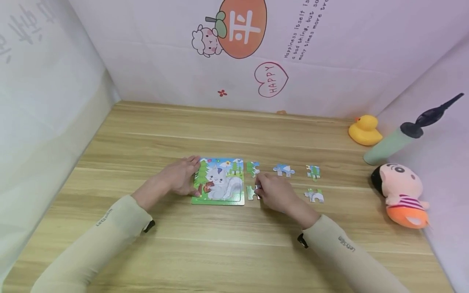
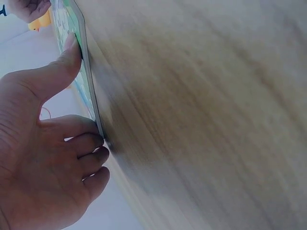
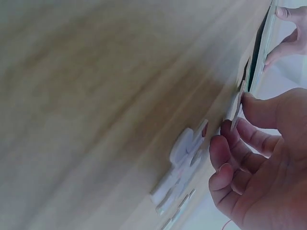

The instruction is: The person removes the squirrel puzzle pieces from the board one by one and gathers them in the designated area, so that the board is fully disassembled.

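Note:
A square puzzle board (image 1: 220, 181) with a squirrel picture lies flat on the table. My left hand (image 1: 182, 176) rests along its left edge, fingers loosely bent in the left wrist view, with the thumb (image 2: 72, 50) on the board's face near one corner. Just right of the board, my right hand (image 1: 276, 193) pinches a jigsaw piece (image 3: 237, 108) between thumb and fingertips; the fingers partly cover it in the head view. Above that hand lies a green-and-white piece (image 1: 252, 167), close to the board's right edge.
Farther right lie a blue piece (image 1: 283, 170), a tree piece (image 1: 313, 171) and a grey-and-green piece (image 1: 314, 195). A yellow rubber duck (image 1: 365, 130), a green hand pump (image 1: 390, 144) and a plush doll (image 1: 403, 195) stand at the table's right side. White printed cloth (image 1: 165, 73) hangs behind.

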Available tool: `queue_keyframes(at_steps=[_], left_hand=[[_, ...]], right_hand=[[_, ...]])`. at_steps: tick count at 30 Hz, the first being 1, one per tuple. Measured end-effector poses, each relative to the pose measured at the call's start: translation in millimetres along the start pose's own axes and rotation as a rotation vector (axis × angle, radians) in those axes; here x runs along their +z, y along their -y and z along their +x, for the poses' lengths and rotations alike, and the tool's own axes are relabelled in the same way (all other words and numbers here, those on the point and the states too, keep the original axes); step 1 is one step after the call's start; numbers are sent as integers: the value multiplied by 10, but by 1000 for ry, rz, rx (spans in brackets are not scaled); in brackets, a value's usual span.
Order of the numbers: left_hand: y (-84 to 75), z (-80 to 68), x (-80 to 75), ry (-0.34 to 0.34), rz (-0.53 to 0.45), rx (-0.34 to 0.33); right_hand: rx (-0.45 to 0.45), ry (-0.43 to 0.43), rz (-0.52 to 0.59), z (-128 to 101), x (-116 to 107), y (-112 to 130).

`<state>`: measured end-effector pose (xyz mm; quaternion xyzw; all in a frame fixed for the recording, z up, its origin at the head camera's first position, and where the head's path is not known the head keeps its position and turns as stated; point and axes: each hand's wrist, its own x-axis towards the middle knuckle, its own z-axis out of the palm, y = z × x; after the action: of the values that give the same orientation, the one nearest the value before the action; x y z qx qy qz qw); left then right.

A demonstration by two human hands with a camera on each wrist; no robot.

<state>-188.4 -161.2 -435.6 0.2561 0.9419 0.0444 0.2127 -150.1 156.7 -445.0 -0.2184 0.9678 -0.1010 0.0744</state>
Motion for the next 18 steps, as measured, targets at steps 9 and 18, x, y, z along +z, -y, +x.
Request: queue_keyframes(at_steps=[9, 18], left_hand=[[-14, -3, -42, 16, 7, -1], [-64, -16, -51, 21, 48, -9]], right_hand=[[6, -43, -22, -24, 49, 50], [11, -61, -39, -39, 62, 62]])
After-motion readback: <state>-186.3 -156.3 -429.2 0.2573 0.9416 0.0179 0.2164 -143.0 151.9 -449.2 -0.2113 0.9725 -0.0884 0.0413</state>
